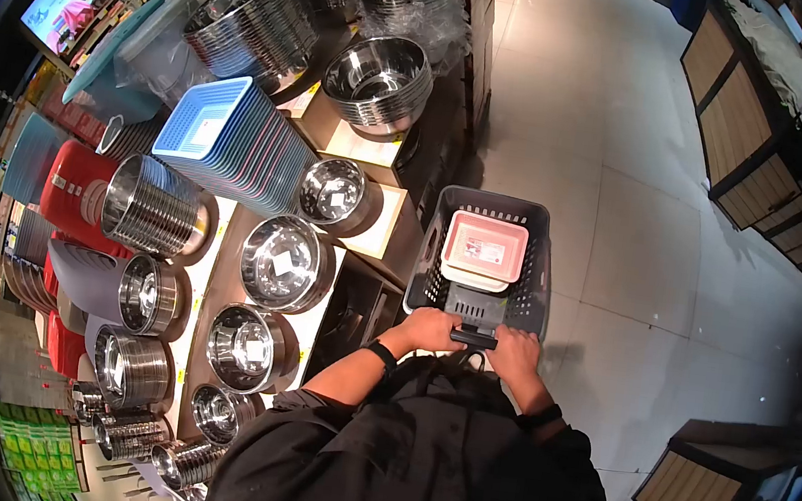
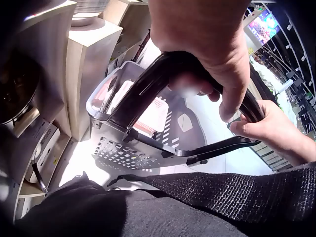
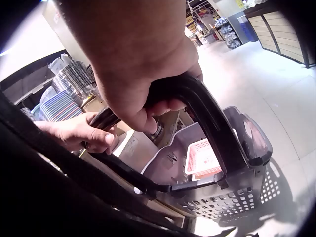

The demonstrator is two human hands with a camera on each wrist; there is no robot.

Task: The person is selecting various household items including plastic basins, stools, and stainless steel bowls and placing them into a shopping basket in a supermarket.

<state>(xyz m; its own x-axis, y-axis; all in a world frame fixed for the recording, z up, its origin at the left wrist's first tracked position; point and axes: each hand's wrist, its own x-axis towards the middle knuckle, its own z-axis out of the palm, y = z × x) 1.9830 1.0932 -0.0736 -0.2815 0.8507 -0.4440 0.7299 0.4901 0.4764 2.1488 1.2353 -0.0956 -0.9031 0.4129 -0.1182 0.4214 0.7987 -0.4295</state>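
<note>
I see a dark grey perforated basket (image 1: 539, 268) with black handles (image 1: 473, 339) and a pink tray (image 1: 485, 249) inside. It hangs at twelve o'clock from the body. The left hand (image 1: 426, 330) and right hand (image 1: 517, 346) curl round the handles, with the basket beyond the fingers.

Housewares shop: stacked steel bowls (image 1: 282, 261)

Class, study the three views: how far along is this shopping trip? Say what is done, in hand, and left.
Done: a pink rectangular plastic tray lies in the grey perforated plastic basket. In hand: the left hand and right hand both grip its black handles. Left: probably carrying it onward; the round steel bowls sit on the display, none in the basket.
</note>
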